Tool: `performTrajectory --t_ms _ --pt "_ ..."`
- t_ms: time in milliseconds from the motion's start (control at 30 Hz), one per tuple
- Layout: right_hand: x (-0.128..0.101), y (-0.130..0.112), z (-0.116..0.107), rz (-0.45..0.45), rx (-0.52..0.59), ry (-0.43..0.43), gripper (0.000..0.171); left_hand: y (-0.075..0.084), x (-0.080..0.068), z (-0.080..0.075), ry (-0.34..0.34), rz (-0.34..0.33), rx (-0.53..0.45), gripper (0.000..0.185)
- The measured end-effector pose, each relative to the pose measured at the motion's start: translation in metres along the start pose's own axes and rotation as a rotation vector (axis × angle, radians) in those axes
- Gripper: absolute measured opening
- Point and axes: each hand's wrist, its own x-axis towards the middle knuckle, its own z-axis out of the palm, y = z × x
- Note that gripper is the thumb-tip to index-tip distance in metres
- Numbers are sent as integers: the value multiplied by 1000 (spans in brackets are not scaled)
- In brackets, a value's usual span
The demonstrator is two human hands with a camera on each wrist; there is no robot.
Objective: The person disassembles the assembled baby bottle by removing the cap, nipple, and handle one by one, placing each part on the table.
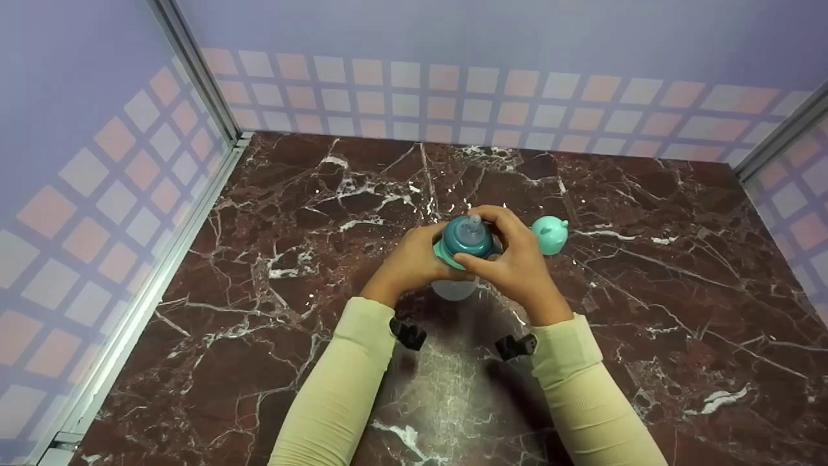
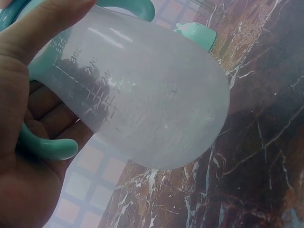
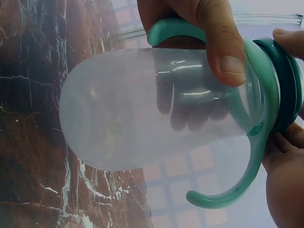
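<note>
From the head view, the left hand (image 1: 414,262) and right hand (image 1: 517,259) both grip a baby bottle (image 1: 462,249) above the marble tabletop (image 1: 259,259) (a mint cap (image 1: 550,234) lies just beside). The left wrist view shows its frosted body. The right wrist view shows fingers (image 3: 223,42) on the teal collar.

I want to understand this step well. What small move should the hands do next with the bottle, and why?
Probably the right hand should twist the dark teal screw collar. The left hand already grips the clear plastic baby bottle with teal handles, lifted off the brown marble table; the mint green cap lies aside.
</note>
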Motion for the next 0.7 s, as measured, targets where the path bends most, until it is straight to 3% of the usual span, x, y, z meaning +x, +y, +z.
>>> performTrajectory --t_ms 200,300,700 --pt "-2 -28 -4 5 36 -33 55 0 0 0 6 15 18 71" --pt "-2 -30 -5 9 31 -53 55 0 1 1 10 24 15 71" --pt "1 3 -6 2 80 -69 59 0 1 1 10 16 12 72"
